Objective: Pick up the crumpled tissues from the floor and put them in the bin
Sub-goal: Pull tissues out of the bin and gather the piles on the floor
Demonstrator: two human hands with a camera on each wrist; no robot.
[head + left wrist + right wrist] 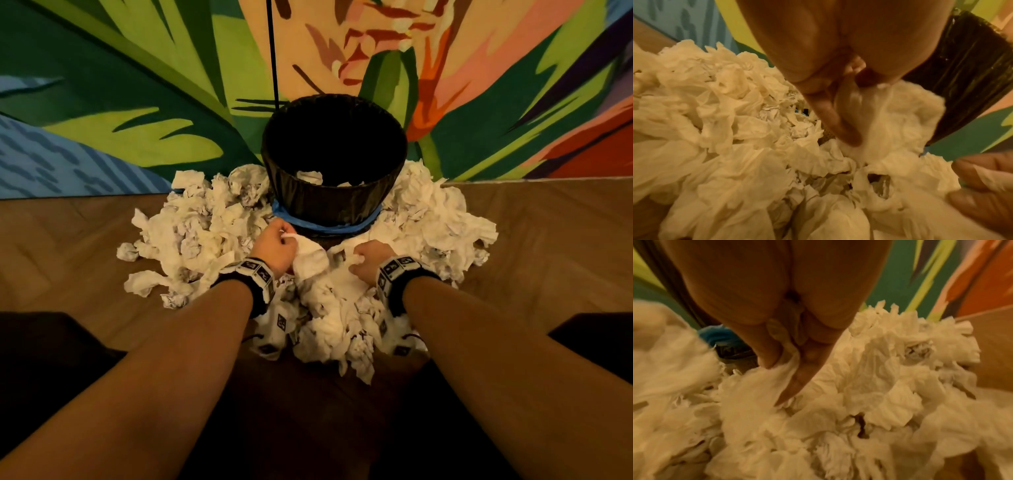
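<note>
A black-lined bin [334, 202] with a blue band stands against the wall, a few tissues inside. Crumpled white tissues [202, 233] are heaped on the floor around its left, right and front. My left hand [274, 248] is curled around a white tissue [308, 258] just in front of the bin. In the left wrist view that held tissue [894, 116] hangs from my curled fingers [830, 113]. My right hand [368, 260] pinches another tissue [342, 274] from the front heap; in the right wrist view the thumb and fingers [807, 363] clamp its twisted end [764, 382].
A wall [137, 85] painted with leaves and flowers runs right behind the bin. A thin black pole [272, 51] rises beside the bin's left rim. Wooden floor [548, 240] spreads left and right of the tissue heaps. My dark-clothed knees [41, 359] sit at both lower corners.
</note>
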